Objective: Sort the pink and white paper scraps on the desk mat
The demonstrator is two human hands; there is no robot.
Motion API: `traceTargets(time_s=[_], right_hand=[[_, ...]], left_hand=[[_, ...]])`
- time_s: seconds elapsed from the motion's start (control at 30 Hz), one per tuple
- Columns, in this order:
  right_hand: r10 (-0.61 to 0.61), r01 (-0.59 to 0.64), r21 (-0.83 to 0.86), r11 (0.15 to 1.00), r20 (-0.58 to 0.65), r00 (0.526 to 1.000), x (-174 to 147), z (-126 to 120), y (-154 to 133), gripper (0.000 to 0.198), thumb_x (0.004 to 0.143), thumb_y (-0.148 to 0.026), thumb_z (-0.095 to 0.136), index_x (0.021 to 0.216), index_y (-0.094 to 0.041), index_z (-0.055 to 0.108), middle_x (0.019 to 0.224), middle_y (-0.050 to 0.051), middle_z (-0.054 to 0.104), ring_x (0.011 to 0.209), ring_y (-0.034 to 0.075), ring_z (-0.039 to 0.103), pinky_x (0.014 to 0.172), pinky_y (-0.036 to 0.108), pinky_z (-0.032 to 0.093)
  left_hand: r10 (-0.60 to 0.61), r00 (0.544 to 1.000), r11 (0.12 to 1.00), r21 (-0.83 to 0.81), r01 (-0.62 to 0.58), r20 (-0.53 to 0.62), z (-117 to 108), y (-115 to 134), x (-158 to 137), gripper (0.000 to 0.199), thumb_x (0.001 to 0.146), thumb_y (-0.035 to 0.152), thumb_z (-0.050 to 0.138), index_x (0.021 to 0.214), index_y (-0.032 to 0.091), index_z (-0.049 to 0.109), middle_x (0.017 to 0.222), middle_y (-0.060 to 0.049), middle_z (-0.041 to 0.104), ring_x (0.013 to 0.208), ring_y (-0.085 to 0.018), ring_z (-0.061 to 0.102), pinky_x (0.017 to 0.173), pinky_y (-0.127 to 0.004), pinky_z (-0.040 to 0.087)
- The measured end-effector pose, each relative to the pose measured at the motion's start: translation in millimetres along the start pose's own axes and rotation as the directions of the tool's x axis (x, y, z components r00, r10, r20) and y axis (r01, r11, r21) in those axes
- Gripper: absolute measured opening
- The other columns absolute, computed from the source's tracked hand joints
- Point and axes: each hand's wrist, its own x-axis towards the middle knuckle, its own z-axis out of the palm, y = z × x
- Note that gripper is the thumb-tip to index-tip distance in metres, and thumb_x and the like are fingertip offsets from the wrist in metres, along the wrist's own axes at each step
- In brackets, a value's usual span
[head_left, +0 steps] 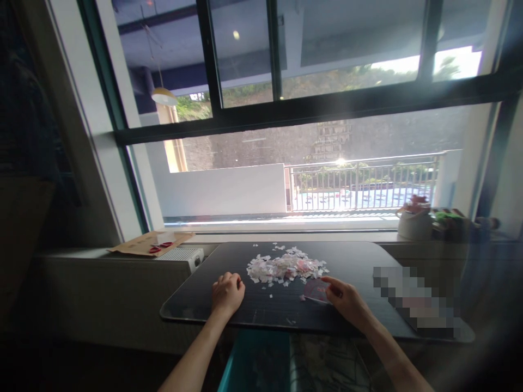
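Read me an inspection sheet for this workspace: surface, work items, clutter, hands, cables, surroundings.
Surface: dark table, partly pixelated at right.
Work items: heap of paper scraps; translucent pinkish piece nearer the person.
Clutter: apparent red-handled scissors on brown paper, left of the table.
Hands: left hand curled, left of the heap; right hand at the pinkish piece, grip unclear.
Cables: nothing seen on the table.
Surroundings: large window behind; white pot at right; railing outside.

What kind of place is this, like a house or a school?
It looks like a room indoors, by a big window; I can't tell if it's a house or a school. A dark table with paper bits on it stands near the window, and a metal railing shows outside.
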Motion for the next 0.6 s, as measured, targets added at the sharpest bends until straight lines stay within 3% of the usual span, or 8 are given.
traceTargets(time_s=[0.33, 0.5, 0.6], right_hand=[[-0.108, 0.087, 0.116, 0.989, 0.189, 0.976, -14.1, 33.4, -24.5, 0.039, 0.076, -0.028, 0.051, 0.109, -0.017, 0.068, 0.062, -0.002, 0.061, 0.055, 0.012, 0.050, 0.055, 0.022, 0.039], [-0.096, 0.077, 0.118, 0.990, 0.170, 0.981, -15.1, 32.3, -25.8, 0.039, 0.077, -0.026, 0.049, 0.109, -0.015, 0.068, 0.062, -0.001, 0.059, 0.055, 0.011, 0.048, 0.055, 0.023, 0.039], [-0.100, 0.077, 0.110, 0.991, 0.217, 0.971, -16.7, 30.7, -27.3, 0.037, 0.075, -0.023, 0.050, 0.107, -0.017, 0.069, 0.062, -0.001, 0.061, 0.055, 0.012, 0.049, 0.055, 0.023, 0.039]], left_hand=[[-0.004, 1.000, 0.999, -0.044, 0.003, -0.029, 4.2, -0.9, -1.7, 0.017, 0.081, 0.025, 0.044, 0.080, 0.019, 0.060, 0.088, -0.007, 0.060, 0.088, -0.022, 0.055, 0.078, -0.035, 0.039], [-0.004, 1.000, 0.999, -0.041, 0.003, -0.029, 4.7, -0.3, -1.9, 0.016, 0.081, 0.025, 0.045, 0.080, 0.019, 0.060, 0.088, -0.007, 0.060, 0.088, -0.022, 0.054, 0.077, -0.035, 0.039], [-0.002, 0.999, 0.999, -0.044, 0.001, -0.040, 6.5, -1.0, -2.0, 0.016, 0.081, 0.025, 0.045, 0.080, 0.019, 0.060, 0.089, -0.007, 0.059, 0.088, -0.022, 0.054, 0.078, -0.036, 0.038]])
